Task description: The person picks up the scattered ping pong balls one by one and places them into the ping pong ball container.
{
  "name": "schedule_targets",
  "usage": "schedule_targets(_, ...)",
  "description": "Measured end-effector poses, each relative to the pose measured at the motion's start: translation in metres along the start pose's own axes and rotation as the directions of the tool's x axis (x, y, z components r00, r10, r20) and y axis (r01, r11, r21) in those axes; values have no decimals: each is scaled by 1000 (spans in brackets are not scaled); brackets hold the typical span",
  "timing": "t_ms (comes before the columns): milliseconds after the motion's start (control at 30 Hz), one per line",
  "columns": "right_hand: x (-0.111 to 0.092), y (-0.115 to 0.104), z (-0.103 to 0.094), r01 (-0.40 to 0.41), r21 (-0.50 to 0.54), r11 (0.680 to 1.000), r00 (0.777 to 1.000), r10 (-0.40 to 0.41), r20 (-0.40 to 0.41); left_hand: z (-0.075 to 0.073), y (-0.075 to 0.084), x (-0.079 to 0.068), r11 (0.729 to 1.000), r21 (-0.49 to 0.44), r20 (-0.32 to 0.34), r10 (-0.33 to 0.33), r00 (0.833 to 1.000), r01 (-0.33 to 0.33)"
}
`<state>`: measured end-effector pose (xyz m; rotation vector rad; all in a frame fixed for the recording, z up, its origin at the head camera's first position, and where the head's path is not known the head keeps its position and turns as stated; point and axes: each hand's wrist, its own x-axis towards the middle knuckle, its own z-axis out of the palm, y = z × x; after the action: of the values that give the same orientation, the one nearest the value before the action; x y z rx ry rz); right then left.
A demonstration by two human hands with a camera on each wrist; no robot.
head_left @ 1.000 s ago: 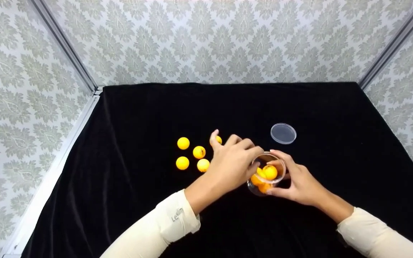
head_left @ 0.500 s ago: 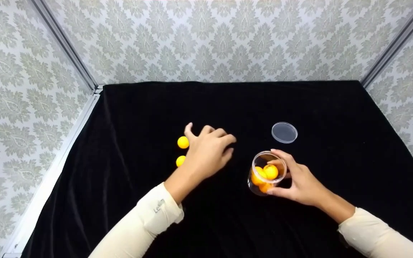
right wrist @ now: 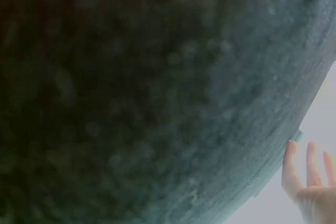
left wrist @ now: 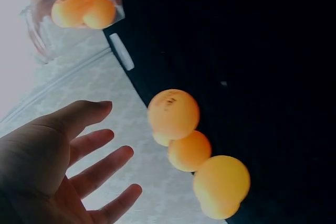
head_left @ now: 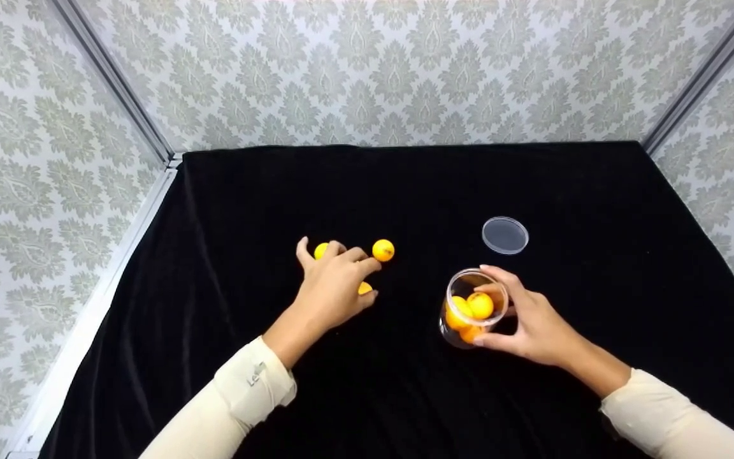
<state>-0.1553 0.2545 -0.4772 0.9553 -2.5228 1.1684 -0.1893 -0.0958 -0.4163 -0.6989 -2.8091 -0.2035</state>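
Note:
My left hand [head_left: 335,287] hovers over the yellow-orange ping-pong balls, fingers spread and nothing in its grasp. One ball [head_left: 383,250] with a dark print lies just beyond its fingertips. Another ball [head_left: 321,250] peeks out between thumb and fingers, and a third [head_left: 364,289] is partly covered by the hand. In the left wrist view several balls [left wrist: 173,114] sit a short way off the open fingers [left wrist: 105,171]. My right hand [head_left: 532,325] grips a clear plastic jar [head_left: 453,331] from its right side, the mouth facing up. Several ping-pong balls [head_left: 480,306] lie inside the jar.
A clear round lid [head_left: 505,235] lies flat behind the jar. Black cloth [head_left: 265,204] covers the table, with patterned wall panels [head_left: 392,70] around its back and sides. The right wrist view is mostly blurred dark cloth [right wrist: 131,103], with part of a hand at the right edge.
My left hand has moved from the jar's mouth leftward to over the loose balls. The right hand and jar have stayed in place.

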Motion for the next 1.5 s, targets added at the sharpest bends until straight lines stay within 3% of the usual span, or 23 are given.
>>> schedule_targets(300, -1, 0, 0, -8, -1, 1000, 1000, 8, 2, 13, -10, -9, 999, 0, 57, 53, 997, -53)
schedule_targets(667, 0, 2, 1, -3, 11, 1000, 1000, 3, 10, 27, -16, -11, 997, 37, 119, 56, 991, -61)
schedule_targets(1500, 0, -2, 0, -5, 28, 1000, 1000, 5, 5, 27, -9, -12, 995, 6, 26, 100, 995, -101)
